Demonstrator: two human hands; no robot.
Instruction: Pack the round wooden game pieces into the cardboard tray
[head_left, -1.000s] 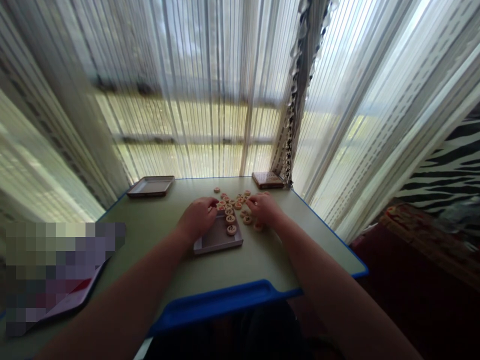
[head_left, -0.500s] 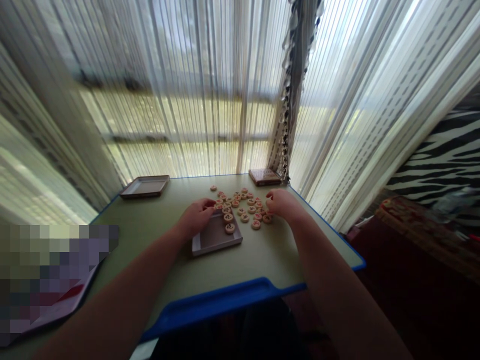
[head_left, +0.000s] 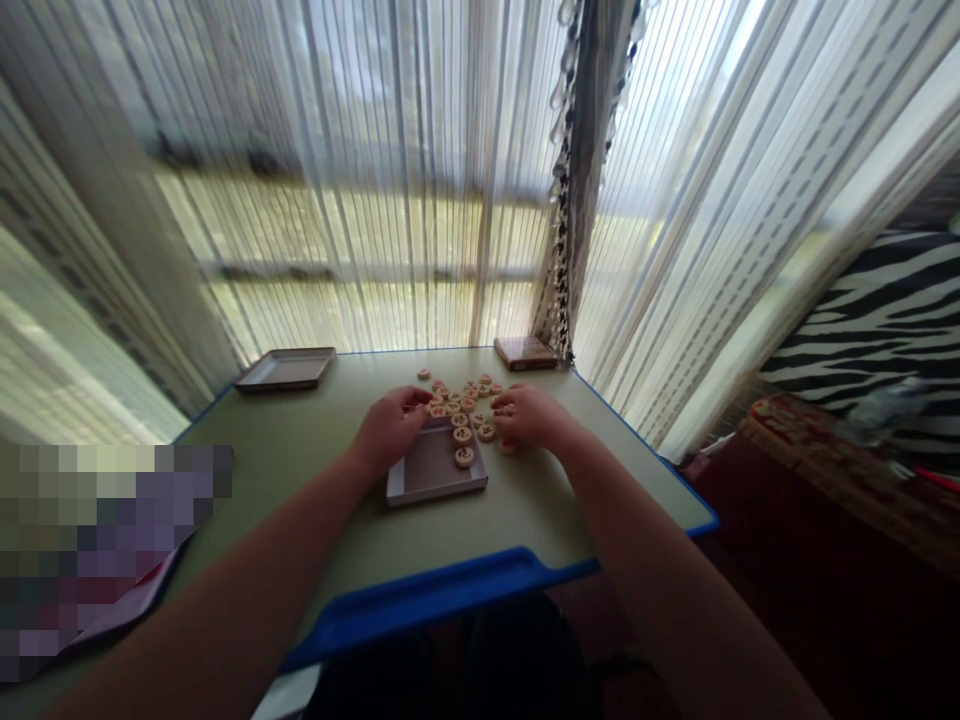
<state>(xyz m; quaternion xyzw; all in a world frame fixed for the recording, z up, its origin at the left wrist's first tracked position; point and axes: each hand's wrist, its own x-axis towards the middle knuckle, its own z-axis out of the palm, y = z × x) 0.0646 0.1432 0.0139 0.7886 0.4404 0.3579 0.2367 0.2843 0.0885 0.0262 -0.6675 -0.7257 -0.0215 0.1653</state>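
My left hand (head_left: 390, 428) is at the left far corner of a shallow box tray (head_left: 435, 492), its fingers apart and reaching toward the pieces. Round wooden Chinese chess pieces (head_left: 486, 433) with red or dark characters lie loosely behind and to the right of the tray. A few more sit along the tray's right side, among them a dark-marked piece (head_left: 464, 457). Over the right part of the cluster lies my right hand (head_left: 531, 415), its fingers stretched leftward against pieces and hiding several of them. I see nothing gripped in either hand.
The pale green table (head_left: 300, 470) has a blue front rim (head_left: 427, 597). A box lid (head_left: 286, 369) rests at the far left, and a flat closed box (head_left: 525, 352) at the far right. Curtains (head_left: 390, 250) hang behind. A blurred-out patch (head_left: 112, 560) covers the left side.
My right hand has moved left from the cluster's right edge onto the pieces, which now show closer together. My left hand stays by the tray. The view has shifted slightly.
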